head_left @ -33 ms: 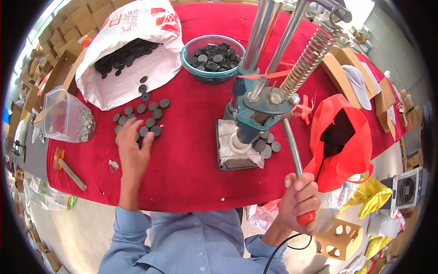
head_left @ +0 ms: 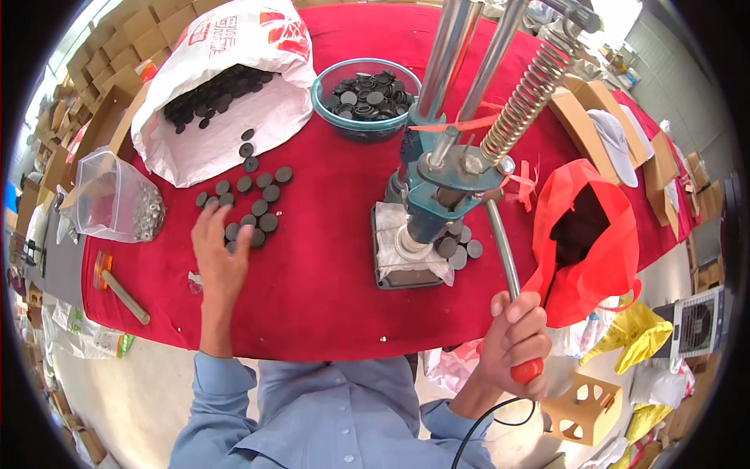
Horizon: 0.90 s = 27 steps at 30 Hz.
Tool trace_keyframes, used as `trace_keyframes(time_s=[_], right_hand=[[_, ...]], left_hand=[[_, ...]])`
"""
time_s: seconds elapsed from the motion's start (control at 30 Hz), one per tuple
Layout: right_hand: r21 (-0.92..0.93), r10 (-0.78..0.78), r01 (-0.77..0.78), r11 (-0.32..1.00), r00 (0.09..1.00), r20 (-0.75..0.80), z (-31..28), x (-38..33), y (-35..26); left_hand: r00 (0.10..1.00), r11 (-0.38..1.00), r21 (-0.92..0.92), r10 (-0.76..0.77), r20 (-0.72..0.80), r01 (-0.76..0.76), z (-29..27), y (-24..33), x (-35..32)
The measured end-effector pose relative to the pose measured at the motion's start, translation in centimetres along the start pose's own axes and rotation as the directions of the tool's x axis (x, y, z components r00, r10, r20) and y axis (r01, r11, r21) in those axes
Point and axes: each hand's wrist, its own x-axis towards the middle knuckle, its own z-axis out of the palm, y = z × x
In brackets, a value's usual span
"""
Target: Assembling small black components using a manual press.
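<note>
My left hand hovers at the near edge of a loose group of black round caps, its thumb and fingers apart. It partly hides the caps on that side, and nothing shows between the fingers. Wrapped around the red-knobbed lever of a green hand press is my right hand. The lever slants down toward me from the press. Beneath the press head, a pale cloth pad is tied onto the dark base. More discs lie right beside that base.
A white sack spills black caps at the far left. Behind the group stands a blue-rimmed bowl of caps. A clear plastic tub holds small metal parts at left; a rod lies nearby. Right of the press is a red bag.
My left hand has shifted slightly left, its fingers still apart. My right hand keeps its hold on the lever, which looks unmoved.
</note>
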Motion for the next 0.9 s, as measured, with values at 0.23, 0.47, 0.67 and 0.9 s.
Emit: trace_keyframes(time_s=[0.23, 0.47, 0.67, 0.9], right_hand=[[0.032, 0.077, -0.08, 0.996, 0.994, 0.072, -0.4, 0.2, -0.2], [0.065, -0.013, 0.016, 0.998, 0.999, -0.043, -0.3, -1.2, 0.8], [0.004, 0.068, -0.068, 0.998, 0.996, 0.058, -1.0, 0.0, -0.3], [0.065, 0.053, -0.055, 0.996, 0.998, 0.031, -1.0, -0.1, -0.2]], left_hand=[[0.97, 0.966, 0.162, -0.22, 0.1, 0.202, 1.8, -9.0, -2.4], [0.971, 0.979, 0.027, -0.202, 0.125, 0.2, 3.1, -6.8, -2.2], [0.98, 0.992, -0.021, -0.117, 0.16, 0.122, 4.2, -2.1, -2.3], [0.97, 0.984, -0.176, 0.055, 0.238, -0.013, 6.2, 3.8, -2.3]])
